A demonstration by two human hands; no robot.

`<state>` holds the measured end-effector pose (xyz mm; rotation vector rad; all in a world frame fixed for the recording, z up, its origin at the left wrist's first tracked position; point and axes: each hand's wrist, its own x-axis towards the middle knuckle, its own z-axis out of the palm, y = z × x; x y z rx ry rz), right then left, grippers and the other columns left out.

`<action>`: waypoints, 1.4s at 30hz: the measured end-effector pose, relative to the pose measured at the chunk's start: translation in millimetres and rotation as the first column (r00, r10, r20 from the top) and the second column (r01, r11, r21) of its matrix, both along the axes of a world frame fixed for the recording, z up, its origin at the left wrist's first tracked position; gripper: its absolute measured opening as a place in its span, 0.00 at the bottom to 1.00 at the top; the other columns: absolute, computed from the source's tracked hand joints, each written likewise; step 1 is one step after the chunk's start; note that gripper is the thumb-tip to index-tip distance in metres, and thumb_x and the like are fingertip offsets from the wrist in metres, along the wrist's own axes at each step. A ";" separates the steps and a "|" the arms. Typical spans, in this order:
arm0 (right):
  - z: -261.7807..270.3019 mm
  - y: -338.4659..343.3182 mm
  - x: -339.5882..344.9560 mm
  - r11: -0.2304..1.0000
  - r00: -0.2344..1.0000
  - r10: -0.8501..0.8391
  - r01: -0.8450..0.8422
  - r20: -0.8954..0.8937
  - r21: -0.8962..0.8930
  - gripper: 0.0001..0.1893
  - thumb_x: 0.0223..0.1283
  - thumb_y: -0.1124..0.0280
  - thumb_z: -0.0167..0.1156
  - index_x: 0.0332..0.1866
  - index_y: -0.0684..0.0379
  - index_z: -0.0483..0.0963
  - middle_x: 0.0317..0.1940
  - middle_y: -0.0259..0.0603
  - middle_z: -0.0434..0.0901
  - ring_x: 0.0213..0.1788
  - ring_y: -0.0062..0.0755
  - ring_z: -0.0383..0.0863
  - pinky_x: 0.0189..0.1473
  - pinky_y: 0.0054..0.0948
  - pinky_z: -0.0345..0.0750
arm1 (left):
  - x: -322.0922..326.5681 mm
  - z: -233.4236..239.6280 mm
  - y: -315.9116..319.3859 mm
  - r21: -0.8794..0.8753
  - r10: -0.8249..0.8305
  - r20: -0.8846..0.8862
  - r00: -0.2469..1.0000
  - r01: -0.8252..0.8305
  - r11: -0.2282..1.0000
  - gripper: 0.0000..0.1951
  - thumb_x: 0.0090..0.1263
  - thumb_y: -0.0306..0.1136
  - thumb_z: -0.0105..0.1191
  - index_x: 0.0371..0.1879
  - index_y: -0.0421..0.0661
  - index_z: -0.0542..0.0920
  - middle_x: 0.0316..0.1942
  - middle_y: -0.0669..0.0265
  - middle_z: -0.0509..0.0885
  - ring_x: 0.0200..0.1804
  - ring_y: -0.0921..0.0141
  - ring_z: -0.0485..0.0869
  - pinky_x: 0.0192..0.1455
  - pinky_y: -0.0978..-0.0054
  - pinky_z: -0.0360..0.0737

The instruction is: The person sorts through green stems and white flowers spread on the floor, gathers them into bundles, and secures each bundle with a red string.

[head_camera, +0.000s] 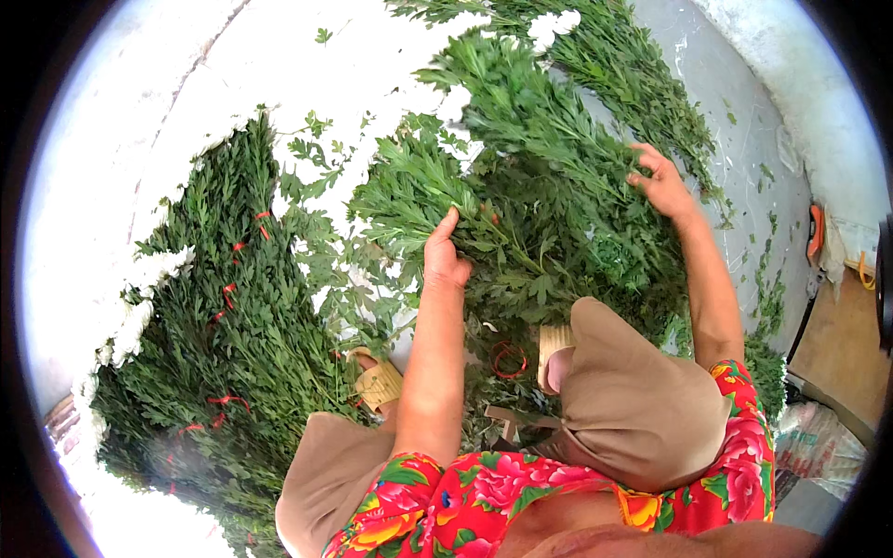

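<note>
My left hand (446,247) is closed around a bunch of leafy green stems (411,192), its thumb lying along the top and the other fingers mostly hidden by leaves. My right hand (659,183) is at the right edge of a loose heap of long flower stems (551,132). Its fingers are curled with leaves between thumb and forefinger, and whether they grip a stem cannot be seen. White chrysanthemum-like blooms (457,103) show at the far end of the heap, partly lost in glare.
Bundled flower stems (237,335) with red ties (229,296) lie on my left. Another row of stems (614,70) lies beyond the heap. A coil of red tie (509,360) is near my slippered foot (556,356). An orange-handled tool (815,234) and cardboard (841,349) are at right.
</note>
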<state>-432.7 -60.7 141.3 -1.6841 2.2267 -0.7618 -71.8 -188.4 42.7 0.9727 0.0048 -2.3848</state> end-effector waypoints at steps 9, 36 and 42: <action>-63.6 51.0 0.1 0.940 0.554 -0.340 0.175 0.760 0.294 0.21 0.56 0.81 0.62 0.58 0.65 0.79 0.46 0.35 0.87 0.49 0.28 0.84 0.55 0.30 0.79 | 12.2 -19.0 9.8 -0.017 0.039 0.006 0.999 -0.038 0.999 0.21 0.79 0.43 0.49 0.56 0.36 0.79 0.51 0.49 0.85 0.54 0.51 0.84 0.63 0.50 0.78; 20.9 -8.3 166.0 0.997 0.995 -0.040 0.034 0.092 0.064 0.18 0.71 0.71 0.57 0.63 0.61 0.77 0.53 0.51 0.85 0.53 0.44 0.87 0.55 0.36 0.81 | 52.7 -11.9 21.4 -0.120 0.044 -0.021 0.999 -0.046 0.992 0.50 0.65 0.75 0.51 0.78 0.51 0.59 0.76 0.62 0.66 0.76 0.58 0.65 0.77 0.50 0.61; 14.6 -12.5 247.0 0.955 0.956 0.261 -0.236 0.132 -0.181 0.28 0.64 0.82 0.59 0.69 0.48 0.75 0.36 0.47 0.83 0.33 0.40 0.85 0.37 0.32 0.82 | 27.0 12.3 23.9 -0.254 -0.015 -0.084 0.996 -0.007 0.967 0.58 0.54 0.83 0.47 0.78 0.52 0.59 0.76 0.62 0.67 0.75 0.58 0.65 0.77 0.48 0.60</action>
